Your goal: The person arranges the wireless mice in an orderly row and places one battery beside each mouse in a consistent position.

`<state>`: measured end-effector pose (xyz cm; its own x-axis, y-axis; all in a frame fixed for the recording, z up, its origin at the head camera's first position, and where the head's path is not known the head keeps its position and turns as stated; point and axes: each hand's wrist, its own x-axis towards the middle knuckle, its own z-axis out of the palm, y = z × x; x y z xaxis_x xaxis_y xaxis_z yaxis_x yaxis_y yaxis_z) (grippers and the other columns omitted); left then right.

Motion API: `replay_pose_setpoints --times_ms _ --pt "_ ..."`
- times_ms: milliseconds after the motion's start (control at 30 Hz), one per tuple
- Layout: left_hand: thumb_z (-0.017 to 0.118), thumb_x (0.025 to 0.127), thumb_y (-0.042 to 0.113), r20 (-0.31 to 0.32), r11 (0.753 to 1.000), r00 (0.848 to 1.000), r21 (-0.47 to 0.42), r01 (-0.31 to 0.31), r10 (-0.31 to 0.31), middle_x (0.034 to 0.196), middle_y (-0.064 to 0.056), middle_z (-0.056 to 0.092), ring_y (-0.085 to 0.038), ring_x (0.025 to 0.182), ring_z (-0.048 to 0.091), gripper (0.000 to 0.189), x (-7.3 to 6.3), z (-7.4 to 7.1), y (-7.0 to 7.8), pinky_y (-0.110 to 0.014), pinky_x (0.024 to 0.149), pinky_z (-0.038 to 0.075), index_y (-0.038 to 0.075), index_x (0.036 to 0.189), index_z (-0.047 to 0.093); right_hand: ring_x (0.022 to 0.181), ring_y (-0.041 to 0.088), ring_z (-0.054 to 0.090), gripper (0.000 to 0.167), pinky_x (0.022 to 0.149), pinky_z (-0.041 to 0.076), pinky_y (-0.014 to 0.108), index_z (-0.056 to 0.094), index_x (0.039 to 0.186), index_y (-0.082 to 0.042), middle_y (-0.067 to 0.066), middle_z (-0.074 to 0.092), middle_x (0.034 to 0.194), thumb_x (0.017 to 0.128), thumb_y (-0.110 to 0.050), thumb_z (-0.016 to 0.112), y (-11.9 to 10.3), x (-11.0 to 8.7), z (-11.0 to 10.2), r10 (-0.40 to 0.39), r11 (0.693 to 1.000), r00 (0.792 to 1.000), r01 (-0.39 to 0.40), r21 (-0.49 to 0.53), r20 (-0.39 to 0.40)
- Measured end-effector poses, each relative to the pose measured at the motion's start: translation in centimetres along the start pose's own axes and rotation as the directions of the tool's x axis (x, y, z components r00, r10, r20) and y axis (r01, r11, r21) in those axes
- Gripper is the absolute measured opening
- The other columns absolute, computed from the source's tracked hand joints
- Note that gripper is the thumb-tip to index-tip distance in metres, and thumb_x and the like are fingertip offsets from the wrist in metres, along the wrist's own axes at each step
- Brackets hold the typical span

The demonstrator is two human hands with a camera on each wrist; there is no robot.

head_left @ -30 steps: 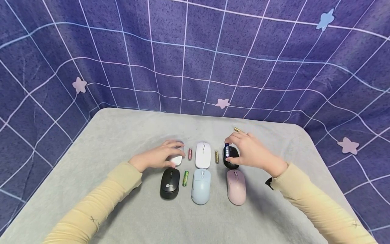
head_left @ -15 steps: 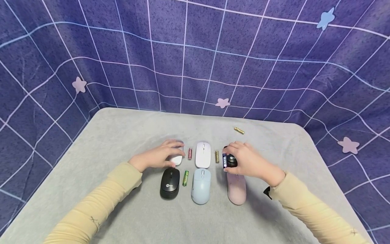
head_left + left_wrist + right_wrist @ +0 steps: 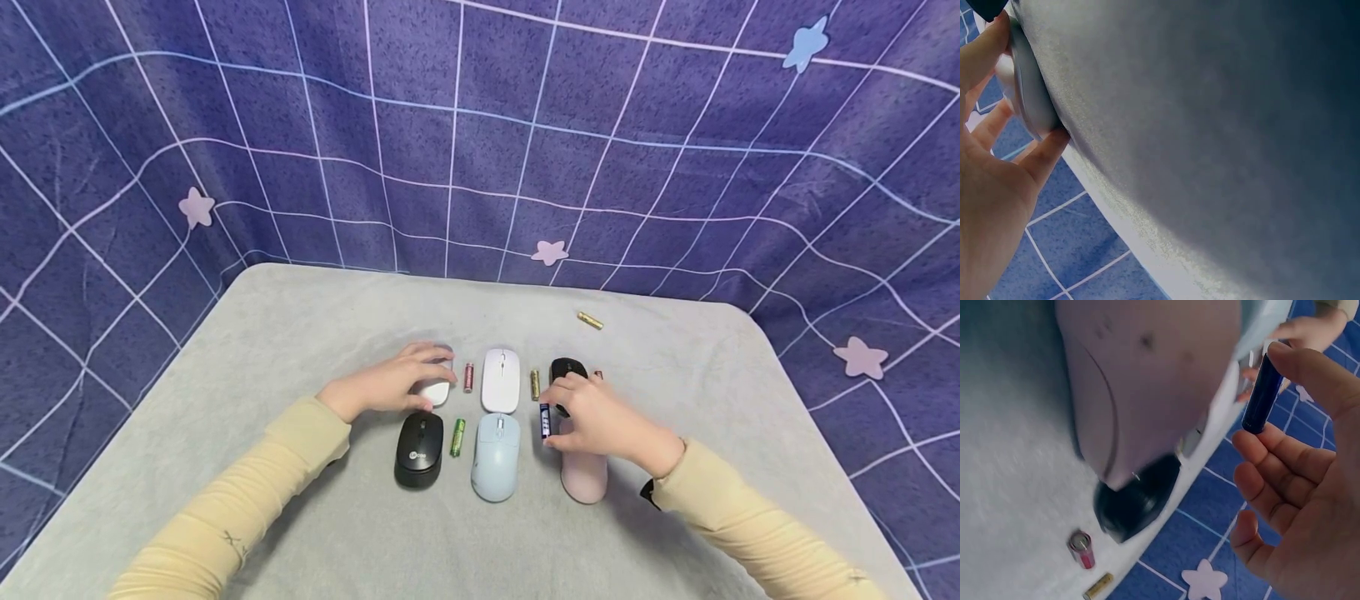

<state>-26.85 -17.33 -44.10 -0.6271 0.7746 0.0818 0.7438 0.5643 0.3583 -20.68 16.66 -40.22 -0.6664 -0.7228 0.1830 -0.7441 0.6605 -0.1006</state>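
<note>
My left hand (image 3: 390, 385) grips a white computer mouse (image 3: 435, 393) by its sides, thumb at the near end and fingers over the far part; the left wrist view shows the mouse's edge (image 3: 1032, 84) low against the cloth. Between thumb and fingertips of my right hand (image 3: 611, 423), a dark blue battery (image 3: 545, 422) is pinched by its two ends. It is held up off the table in the right wrist view. Below that hand lie a pink mouse (image 3: 584, 482) and a black mouse (image 3: 567, 367), both partly covered by it.
A second white mouse (image 3: 500, 381), a light blue mouse (image 3: 496, 458) and another black mouse (image 3: 418, 450) lie in rows. Among them are red (image 3: 468, 377), green (image 3: 457, 437) and gold (image 3: 535, 385) batteries. Further back lies another gold battery (image 3: 590, 320); a red one (image 3: 1082, 548) sits beyond the right hand.
My right hand has moved toward me and slightly left with the blue battery, from over the back black mouse to the pink mouse's left side. My left hand stays put.
</note>
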Motion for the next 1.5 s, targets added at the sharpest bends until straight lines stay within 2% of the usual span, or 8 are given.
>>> replay_pose_setpoints --times_ms 233,433,633,867,1033,1133,1333,1500 --pt "0.076 0.076 0.022 -0.001 1.0 1.0 -0.014 0.005 -0.005 0.144 -0.016 0.041 -0.044 0.136 0.025 0.049 0.0 0.0 0.0 -0.058 0.112 0.022 0.017 0.122 0.061 0.101 0.02 0.058 0.052 0.078 0.047 0.039 0.068 0.106 -0.011 0.001 0.065 0.105 0.067 -0.043 0.08 -0.5 0.0 1.2 0.017 1.0 1.0 -0.017 -0.008 0.015" --pt "0.076 0.077 0.022 0.003 1.0 1.0 -0.017 0.003 -0.003 0.144 -0.017 0.04 -0.043 0.136 0.026 0.049 0.0 0.0 0.0 -0.058 0.112 0.022 0.016 0.123 0.061 0.096 0.02 0.058 0.05 0.078 0.046 0.039 0.067 0.103 -0.014 0.0 0.065 0.101 0.066 -0.046 0.079 -0.8 0.1 2.0 0.037 0.999 0.998 -0.036 -0.029 0.056" --pt "0.076 0.076 0.023 0.005 1.0 1.0 -0.013 0.008 -0.008 0.145 -0.015 0.04 -0.042 0.137 0.026 0.049 0.0 0.0 0.0 -0.057 0.112 0.022 0.017 0.123 0.061 0.096 0.018 0.058 0.05 0.086 0.046 0.043 0.068 0.102 -0.014 -0.001 0.066 0.101 0.066 -0.047 0.079 -0.8 0.2 2.7 0.033 0.999 0.996 -0.029 -0.044 0.087" --pt "0.076 0.077 0.023 0.008 1.0 1.0 -0.013 0.008 -0.008 0.145 -0.015 0.04 -0.042 0.137 0.026 0.049 0.0 0.0 0.1 -0.058 0.112 0.022 0.017 0.123 0.061 0.097 0.018 0.058 0.05 0.087 0.046 0.046 0.068 0.102 -0.014 -0.001 0.066 0.102 0.066 -0.047 0.079 -0.8 0.3 3.0 0.036 0.999 0.993 -0.031 -0.041 0.115" --pt "0.076 0.077 0.023 0.012 1.0 1.0 -0.011 0.014 -0.014 0.145 -0.015 0.039 -0.043 0.137 0.025 0.049 0.0 -0.1 0.1 -0.058 0.112 0.021 0.017 0.123 0.061 0.099 0.02 0.058 0.05 0.093 0.044 0.052 0.068 0.102 -0.014 0.0 0.066 0.102 0.067 -0.047 0.079 -0.9 0.4 3.0 0.05 0.998 0.99 -0.045 -0.038 0.129" --pt "0.076 0.077 0.023 0.011 1.0 1.0 -0.011 0.011 -0.011 0.146 -0.015 0.039 -0.043 0.137 0.025 0.049 0.1 -0.1 0.0 -0.058 0.112 0.022 0.017 0.123 0.061 0.097 0.02 0.057 0.05 0.092 0.044 0.052 0.068 0.102 -0.014 0.0 0.066 0.102 0.066 -0.047 0.079 -0.9 0.4 2.9 0.049 0.998 0.99 -0.044 -0.04 0.13" --pt "0.075 0.076 0.023 0.012 1.0 1.0 -0.016 0.008 -0.008 0.145 -0.016 0.04 -0.044 0.136 0.025 0.049 0.0 -0.2 0.1 -0.059 0.111 0.022 0.017 0.123 0.061 0.093 0.018 0.056 0.054 0.078 0.045 0.043 0.068 0.102 -0.016 -0.002 0.066 0.101 0.063 -0.052 0.079 -0.8 0.6 2.7 0.031 0.998 0.988 -0.023 -0.056 0.151" --pt "0.075 0.076 0.023 0.011 1.0 1.0 -0.017 0.01 -0.01 0.145 -0.016 0.04 -0.044 0.136 0.025 0.05 0.0 -0.1 0.1 -0.059 0.111 0.022 0.017 0.123 0.06 0.094 0.02 0.055 0.06 0.072 0.042 0.038 0.066 0.107 -0.016 -0.001 0.064 0.104 0.062 -0.053 0.08 -0.6 0.6 2.0 0.012 0.999 0.985 -0.005 -0.041 0.171"
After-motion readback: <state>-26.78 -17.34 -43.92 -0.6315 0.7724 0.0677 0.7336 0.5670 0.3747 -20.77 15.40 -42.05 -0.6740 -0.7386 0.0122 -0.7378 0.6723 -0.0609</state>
